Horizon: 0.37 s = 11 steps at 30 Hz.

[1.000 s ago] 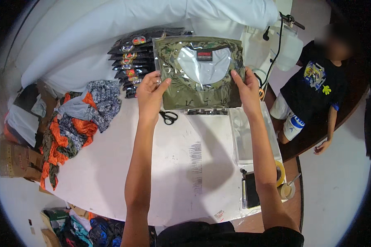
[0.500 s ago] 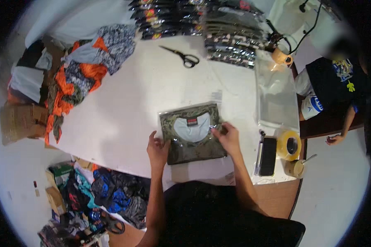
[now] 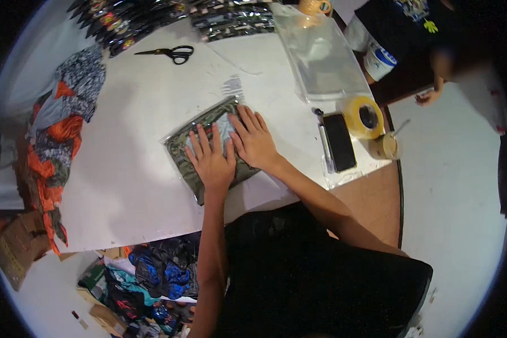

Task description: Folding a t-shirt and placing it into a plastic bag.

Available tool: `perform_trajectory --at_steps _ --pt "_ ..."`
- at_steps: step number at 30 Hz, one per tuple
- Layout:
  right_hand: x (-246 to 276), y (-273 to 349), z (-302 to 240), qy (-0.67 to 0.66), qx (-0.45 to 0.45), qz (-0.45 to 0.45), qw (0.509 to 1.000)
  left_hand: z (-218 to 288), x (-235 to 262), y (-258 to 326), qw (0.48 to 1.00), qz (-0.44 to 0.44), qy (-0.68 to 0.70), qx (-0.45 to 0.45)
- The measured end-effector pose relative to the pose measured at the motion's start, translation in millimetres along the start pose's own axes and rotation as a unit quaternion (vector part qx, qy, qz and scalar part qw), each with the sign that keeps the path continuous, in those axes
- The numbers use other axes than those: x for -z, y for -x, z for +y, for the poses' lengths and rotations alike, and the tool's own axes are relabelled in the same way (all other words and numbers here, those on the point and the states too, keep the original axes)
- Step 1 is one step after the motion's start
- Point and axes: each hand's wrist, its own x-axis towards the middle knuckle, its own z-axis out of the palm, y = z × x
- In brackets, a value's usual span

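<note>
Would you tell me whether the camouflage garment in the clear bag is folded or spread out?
Folded: the camouflage garment forms a compact rectangle inside the clear bag, lying flat on the white table under the left hand and right hand.

A single head-worn fisheye view looked steeply down from above the person's chest onto the white surface [image 3: 129,169], fairly near. It faced forward across the surface toward its far edge, and straight lines bent toward the dark round rim.
</note>
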Motion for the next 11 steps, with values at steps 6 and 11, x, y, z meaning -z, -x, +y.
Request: perform_trajectory --at_steps 6,11 --pt "54 19 23 0.106 -0.064 -0.014 0.992 0 1 3 1.0 -0.009 -0.01 0.006" --pt "114 67 53 0.255 -0.219 -0.053 0.94 -5 14 12 0.999 -0.034 -0.006 0.004"
